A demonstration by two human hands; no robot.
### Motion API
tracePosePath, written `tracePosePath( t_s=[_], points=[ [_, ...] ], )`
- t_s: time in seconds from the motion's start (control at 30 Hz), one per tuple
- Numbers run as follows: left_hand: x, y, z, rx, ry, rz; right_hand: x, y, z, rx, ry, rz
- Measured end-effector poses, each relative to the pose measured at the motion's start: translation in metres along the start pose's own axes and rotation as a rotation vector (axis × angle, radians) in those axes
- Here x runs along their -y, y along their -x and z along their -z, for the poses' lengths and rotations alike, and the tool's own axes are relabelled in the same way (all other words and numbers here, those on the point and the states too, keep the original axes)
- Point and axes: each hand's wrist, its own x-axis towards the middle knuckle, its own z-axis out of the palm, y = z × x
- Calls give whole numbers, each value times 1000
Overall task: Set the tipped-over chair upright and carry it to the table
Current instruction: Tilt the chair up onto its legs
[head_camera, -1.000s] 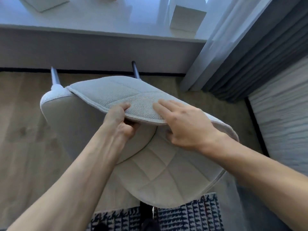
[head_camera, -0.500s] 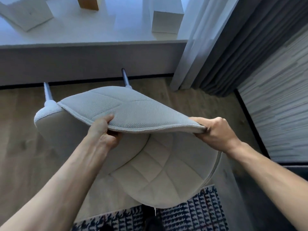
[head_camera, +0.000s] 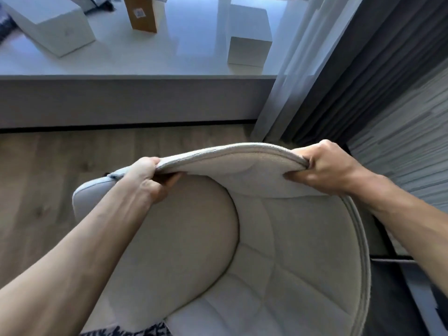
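Observation:
A beige upholstered chair [head_camera: 278, 251] with a quilted seat fills the middle and lower frame. Its curved backrest rim runs across between my hands. My left hand [head_camera: 145, 179] grips the rim's left end, fingers curled underneath. My right hand [head_camera: 324, 166] grips the rim's right end, thumb pressed into the padding. The chair's legs are hidden below the seat. The white table [head_camera: 145, 64] stretches across the top of the frame, beyond the chair.
On the table stand two white boxes [head_camera: 55, 27] [head_camera: 249, 40] and a brown box [head_camera: 143, 13]. A sheer curtain [head_camera: 291, 69] and dark drapes [head_camera: 363, 76] hang at right. Wood floor [head_camera: 48, 166] lies at left; a patterned rug [head_camera: 126, 332] shows at the bottom.
The chair has swung up and toward me, its legs dropping out of sight. My right hand shifted from lying flat on the backrest to gripping its right end. The table looks closer.

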Motion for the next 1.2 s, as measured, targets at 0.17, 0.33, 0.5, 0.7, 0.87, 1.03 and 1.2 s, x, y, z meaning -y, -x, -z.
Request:
tracePosePath(
  t_s=[0.17, 0.33, 0.5, 0.7, 0.87, 1.03, 1.2],
  points=[
    [-30, -18, -8, -29, 25, -83, 12, -45, 8, 26, 55, -82],
    [-55, -39, -17, -9, 98, -150, 21, -87, -9, -159, 102, -118],
    [-48, -43, -24, 47, -27, -317, 27, -128, -17, -246, 123, -162],
    [30, -12, -10, 129, -1051, -904, 46, -178, -30, -362, 235, -223],
    [84, 28, 2, 372, -1362, -939, 52, -232, -45, -410, 303, -260],
    [141, 47, 7, 624, -1537, -621, 46, -287, -45, -392, 291, -203],
    [169, 8, 5, 575, -1764, -763, 45, -324, -49, -364, 267, -150]
  ],
)
